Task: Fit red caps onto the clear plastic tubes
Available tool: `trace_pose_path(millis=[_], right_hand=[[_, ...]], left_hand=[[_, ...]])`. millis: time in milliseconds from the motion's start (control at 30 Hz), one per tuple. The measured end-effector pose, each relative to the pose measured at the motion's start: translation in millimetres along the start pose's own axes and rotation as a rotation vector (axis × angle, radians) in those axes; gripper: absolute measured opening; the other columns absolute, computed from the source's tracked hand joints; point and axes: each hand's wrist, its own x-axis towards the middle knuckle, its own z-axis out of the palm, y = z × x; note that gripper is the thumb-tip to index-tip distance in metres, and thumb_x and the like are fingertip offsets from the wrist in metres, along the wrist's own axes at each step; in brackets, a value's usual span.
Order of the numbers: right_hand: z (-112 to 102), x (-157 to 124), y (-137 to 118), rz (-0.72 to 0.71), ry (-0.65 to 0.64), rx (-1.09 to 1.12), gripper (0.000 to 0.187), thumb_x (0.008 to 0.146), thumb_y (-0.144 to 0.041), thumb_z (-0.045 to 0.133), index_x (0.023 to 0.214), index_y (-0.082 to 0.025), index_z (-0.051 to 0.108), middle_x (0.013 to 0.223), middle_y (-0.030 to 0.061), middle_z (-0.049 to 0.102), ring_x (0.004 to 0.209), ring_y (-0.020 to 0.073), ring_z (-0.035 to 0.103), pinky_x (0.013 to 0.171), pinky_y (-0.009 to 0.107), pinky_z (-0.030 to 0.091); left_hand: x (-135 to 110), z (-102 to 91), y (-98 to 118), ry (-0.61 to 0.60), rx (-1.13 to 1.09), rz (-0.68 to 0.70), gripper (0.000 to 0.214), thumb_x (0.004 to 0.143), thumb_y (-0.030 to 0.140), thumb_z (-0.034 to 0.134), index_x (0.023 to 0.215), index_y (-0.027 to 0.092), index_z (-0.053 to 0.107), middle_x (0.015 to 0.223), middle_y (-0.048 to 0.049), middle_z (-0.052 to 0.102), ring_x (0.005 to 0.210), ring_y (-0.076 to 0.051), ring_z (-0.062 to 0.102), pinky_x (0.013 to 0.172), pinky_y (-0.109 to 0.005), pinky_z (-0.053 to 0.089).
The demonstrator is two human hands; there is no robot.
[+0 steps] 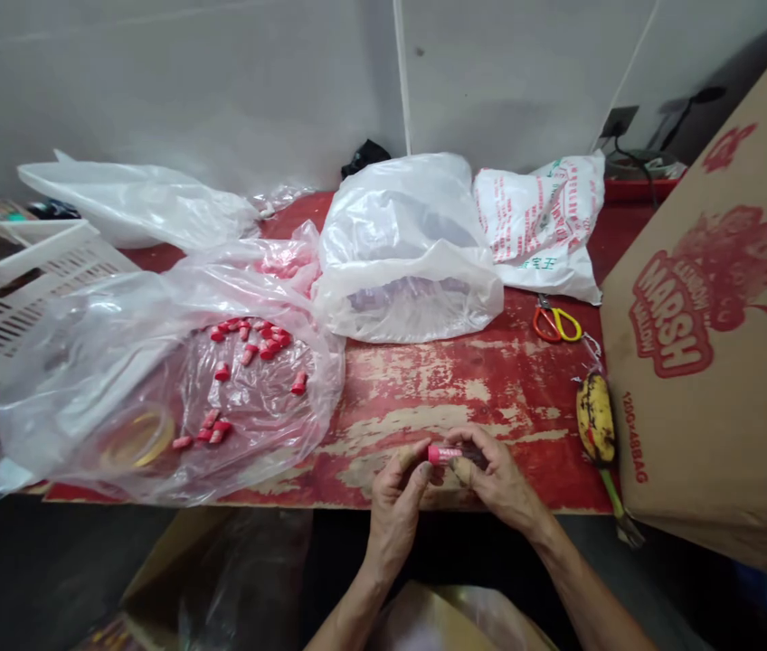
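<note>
Both hands meet at the front edge of a worn red table [424,389]. My left hand [397,502] pinches the pink end of a small pink-capped tube [444,453] between thumb and fingers. My right hand [496,484] is closed round the tube's darker end. To the left lies a clear plastic bag [173,389] holding several loose pink caps [261,344], about a hand's length away.
A filled white plastic bag [407,253] and a printed bag [543,226] stand at the back. Orange-yellow scissors [555,322] and a spotted banana [596,418] lie right. A large Marsh Mallow cardboard box [715,307] fills the right side. A white basket [10,289] sits far left.
</note>
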Motion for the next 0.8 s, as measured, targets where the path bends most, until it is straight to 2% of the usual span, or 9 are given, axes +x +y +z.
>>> trace_pose_path(millis=[133,300,400,500,633,700,800], right_hand=[[-2,0,1,-0.036,-0.008,-0.064,0.010,0.087,-0.029,0.053,0.090,-0.022,0.060,0.085,-0.0004,0.058,0.080,0.0144,0.054,0.071,0.024,0.040],[1,-1,3,0.026,0.075,-0.009,0.015,0.081,-0.032,0.060,0.091,-0.021,0.059,0.086,0.0007,0.058,0.076,0.0150,0.054,0.064,0.024,0.042],[5,2,4,0.024,0.108,-0.117,0.016,0.082,-0.032,0.058,0.094,-0.022,0.057,0.085,0.0012,0.059,0.072,0.0156,0.054,0.063,0.025,0.043],[12,6,7,-0.128,0.114,-0.368,0.014,0.086,-0.026,0.052,0.098,-0.021,0.056,0.091,0.0038,0.059,0.080,0.0178,0.057,0.070,0.027,0.046],[19,15,24,-0.369,0.158,-0.729,0.019,0.092,-0.020,0.039,0.106,-0.019,0.051,0.097,0.0091,0.059,0.088,0.0218,0.059,0.076,0.033,0.048],[22,20,36,-0.435,0.133,-0.875,0.020,0.094,-0.023,0.035,0.105,-0.018,0.051,0.095,0.0105,0.060,0.083,0.0234,0.060,0.071,0.035,0.049],[23,28,46,-0.498,0.109,-0.950,0.023,0.095,-0.029,0.033,0.107,-0.018,0.049,0.094,0.0110,0.060,0.076,0.0225,0.061,0.061,0.032,0.050]], left_hand=[[0,3.4,1,-0.015,-0.017,-0.020,0.023,0.077,0.030,0.068,0.098,0.021,0.070,0.088,-0.0027,0.067,0.070,-0.014,0.061,0.071,-0.026,0.050],[1,1.1,3,-0.038,-0.002,-0.072,0.021,0.074,0.029,0.069,0.092,0.019,0.071,0.093,-0.0055,0.069,0.085,-0.020,0.063,0.080,-0.029,0.049],[1,-4.0,1,-0.036,0.043,-0.072,0.021,0.075,0.032,0.066,0.091,0.018,0.071,0.095,-0.0072,0.069,0.092,-0.022,0.062,0.086,-0.030,0.047],[1,-12.0,-2,0.018,0.085,-0.066,0.023,0.076,0.033,0.065,0.093,0.018,0.070,0.095,-0.0077,0.067,0.092,-0.023,0.061,0.084,-0.031,0.047],[-1,-21.0,-4,0.130,0.069,-0.094,0.021,0.079,0.033,0.060,0.092,0.018,0.067,0.089,-0.0056,0.065,0.077,-0.018,0.061,0.072,-0.029,0.049],[-2,-23.4,-3,0.148,0.021,-0.099,0.017,0.078,0.030,0.059,0.089,0.017,0.066,0.085,-0.0042,0.063,0.070,-0.016,0.060,0.067,-0.027,0.049],[-3,-27.1,-2,0.176,-0.040,-0.094,0.014,0.076,0.024,0.057,0.084,0.017,0.065,0.078,-0.0023,0.060,0.064,-0.014,0.058,0.062,-0.026,0.048]])
